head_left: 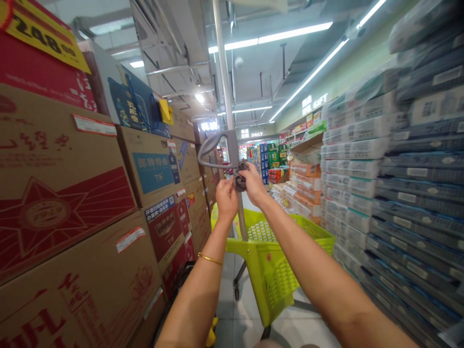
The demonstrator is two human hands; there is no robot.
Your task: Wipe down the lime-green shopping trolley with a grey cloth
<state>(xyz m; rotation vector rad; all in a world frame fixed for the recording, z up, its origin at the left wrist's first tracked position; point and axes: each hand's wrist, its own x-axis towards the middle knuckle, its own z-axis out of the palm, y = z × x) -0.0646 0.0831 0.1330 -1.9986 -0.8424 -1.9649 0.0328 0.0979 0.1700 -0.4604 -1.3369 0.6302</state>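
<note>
In front of me a metal pole (pixel 224 72) stands slightly tilted, with a grey loop handle (pixel 232 147) fixed on it. Just below that handle, a crumpled dark grey cloth (pixel 239 181) is bunched against the pole. My right hand (pixel 254 183) pinches the cloth from the right side. My left hand (pixel 226 198) is closed at the pole's left, its fingertips by the cloth's edge; what lies between them is hidden. A gold bracelet (pixel 209 259) circles my left wrist. The pole's lower part meets a lime-green shopping cart (pixel 250 249) beyond my hands.
Stacked cardboard boxes (pixel 47 212) line the left side, with gift bags (pixel 136 101) on top. Tall piles of plastic-wrapped packs (pixel 355 150) stand close on the right. A tiled floor (pixel 239 328) shows below, and the aisle runs on past shelves (pixel 300 128).
</note>
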